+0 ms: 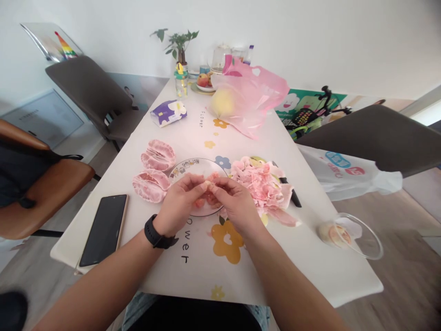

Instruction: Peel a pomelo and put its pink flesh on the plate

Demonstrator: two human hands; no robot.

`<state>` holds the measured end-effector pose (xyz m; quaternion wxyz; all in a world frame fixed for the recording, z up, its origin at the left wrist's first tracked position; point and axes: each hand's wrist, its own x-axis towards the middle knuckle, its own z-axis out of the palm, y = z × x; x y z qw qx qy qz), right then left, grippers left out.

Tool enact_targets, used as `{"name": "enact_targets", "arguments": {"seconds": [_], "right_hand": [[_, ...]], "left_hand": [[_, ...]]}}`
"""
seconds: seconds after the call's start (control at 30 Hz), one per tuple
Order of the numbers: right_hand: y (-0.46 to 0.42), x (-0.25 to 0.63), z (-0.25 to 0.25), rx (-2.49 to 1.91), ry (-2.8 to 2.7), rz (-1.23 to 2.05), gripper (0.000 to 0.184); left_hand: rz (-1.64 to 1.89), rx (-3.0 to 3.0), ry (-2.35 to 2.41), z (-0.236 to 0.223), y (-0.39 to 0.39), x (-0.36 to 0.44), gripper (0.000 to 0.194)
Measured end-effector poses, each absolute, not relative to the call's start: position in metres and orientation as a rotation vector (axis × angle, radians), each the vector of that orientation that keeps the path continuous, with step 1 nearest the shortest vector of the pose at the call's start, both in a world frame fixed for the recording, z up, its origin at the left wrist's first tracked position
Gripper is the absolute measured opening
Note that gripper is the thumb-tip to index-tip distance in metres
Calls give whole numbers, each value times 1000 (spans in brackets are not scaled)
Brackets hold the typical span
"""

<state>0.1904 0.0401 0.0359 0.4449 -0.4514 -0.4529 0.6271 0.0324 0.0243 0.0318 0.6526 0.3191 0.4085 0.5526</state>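
Note:
Over a white plate [182, 170] with a cartoon rim, my left hand [184, 197] and my right hand [234, 200] meet, thumbs and fingertips pinched together. Between them is a small piece of pomelo [208, 183], mostly covered by the fingers. Pink pomelo flesh [211, 200] lies on the plate below. To the left sit two large peeled pomelo portions, one farther back [158, 155] and one nearer [150, 185]. Right of the plate is a heap of pink pomelo peel [260, 184], with a black knife handle [292, 193] showing beside it.
A phone [104, 230] lies at the table's left edge. A clear cup [344, 236] stands at the right. Farther back are a tissue pack [168, 112], a pink plastic bag [251, 96] around a yellow fruit, a glass jar [181, 82] and a fruit plate [206, 87]. Chairs flank the table.

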Motion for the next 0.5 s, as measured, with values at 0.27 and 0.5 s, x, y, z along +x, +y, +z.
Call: {"name": "enact_targets", "arguments": {"seconds": [0.27,0.5], "right_hand": [[45,192,28,-1001,-856,1654,28],[45,190,31,-1020,-903,1664,34]], "left_hand": [[1324,624,979,37,27,33,24],[1284,1045,1348,32,29,30,32]]}}
